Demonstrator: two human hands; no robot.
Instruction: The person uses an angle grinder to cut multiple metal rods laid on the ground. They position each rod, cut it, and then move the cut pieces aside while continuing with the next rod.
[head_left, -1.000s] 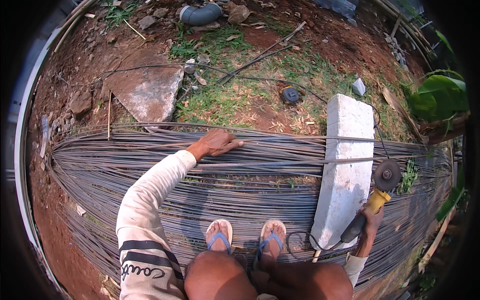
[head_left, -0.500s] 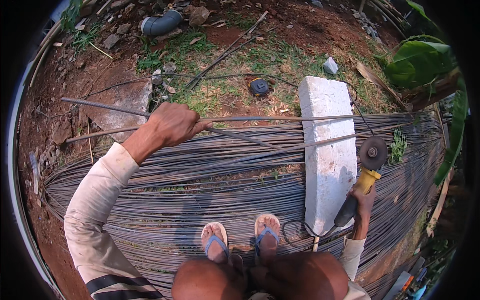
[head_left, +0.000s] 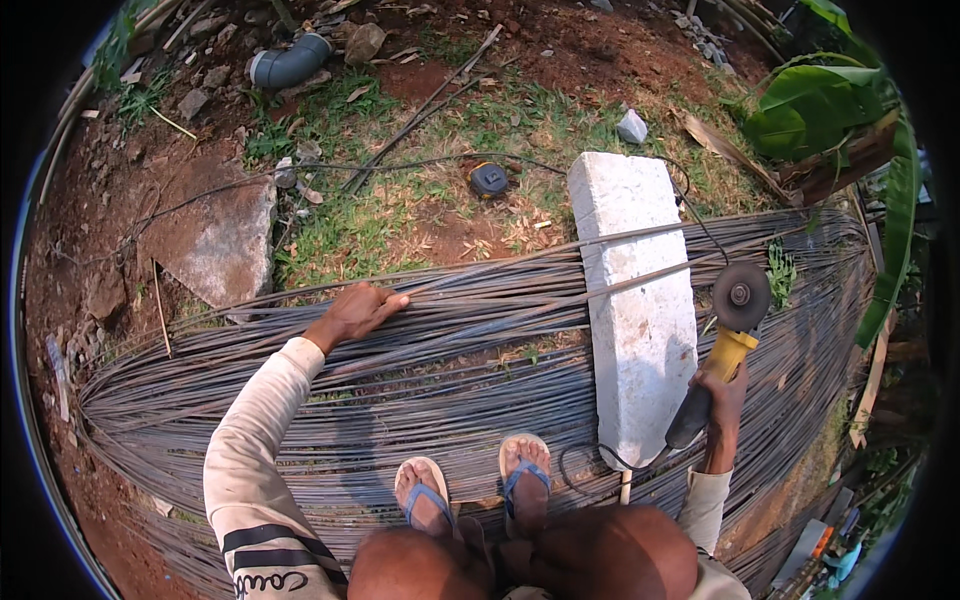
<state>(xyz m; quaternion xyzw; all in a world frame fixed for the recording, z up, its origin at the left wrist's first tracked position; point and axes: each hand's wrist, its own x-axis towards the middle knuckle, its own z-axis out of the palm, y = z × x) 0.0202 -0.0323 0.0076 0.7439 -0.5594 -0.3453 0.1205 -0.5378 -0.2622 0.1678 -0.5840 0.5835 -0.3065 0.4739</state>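
Observation:
My right hand point(head_left: 722, 392) is wrapped round the body of a yellow and black angle grinder point(head_left: 734, 345), its dark disc pointing away from me, just right of a white block point(head_left: 640, 330). Over at the left, my left hand point(head_left: 358, 310) is closed at the upper edge of a broad bundle of steel rebar point(head_left: 430, 400). Rods run from its fingers toward the block; the fingers partly hide what they grip. Two rebar rods point(head_left: 640, 278) cross the top of the block, which lies lengthwise over the bundle.
My sandalled feet point(head_left: 525, 475) stand on the bundle. Beyond it lie a tape measure point(head_left: 489, 180), a grey pipe elbow point(head_left: 290, 62), a crumpled white piece point(head_left: 632, 127) and a flat concrete slab point(head_left: 225, 240). A black cable point(head_left: 420, 160) trails across the grass. Banana leaves point(head_left: 820, 110) hang at the right.
My left hand has come down with the rods; their left ends, which stuck out crossed above the bundle, now lie down among the others. The grinder stays beside the block. The view has shifted slightly.

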